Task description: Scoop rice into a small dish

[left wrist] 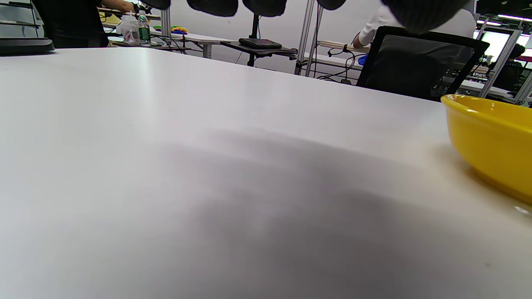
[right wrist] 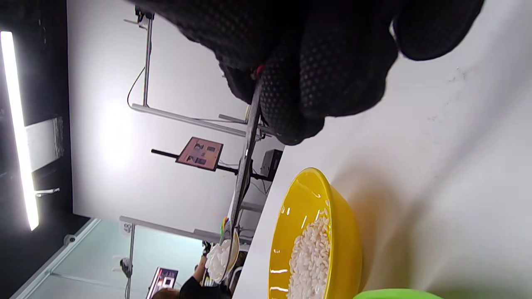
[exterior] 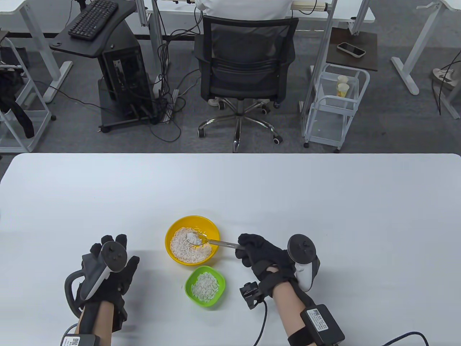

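Note:
A yellow bowl (exterior: 192, 239) of white rice stands mid-table; it also shows in the left wrist view (left wrist: 490, 141) and the right wrist view (right wrist: 316, 232). A small green dish (exterior: 205, 286) holding some rice stands just in front of it; its edge shows in the right wrist view (right wrist: 395, 294). My right hand (exterior: 257, 250) grips the handle of a clear spoon (exterior: 212, 241). The spoon's bowl (right wrist: 222, 255) carries a heap of rice and is raised above the yellow bowl. My left hand (exterior: 113, 265) rests on the table left of the bowls, fingers spread, holding nothing.
The white table (exterior: 230, 187) stretches far behind and to both sides of the bowls. Beyond its far edge stand an office chair (exterior: 245, 68), a computer cart (exterior: 119, 72) and a white trolley (exterior: 333, 104).

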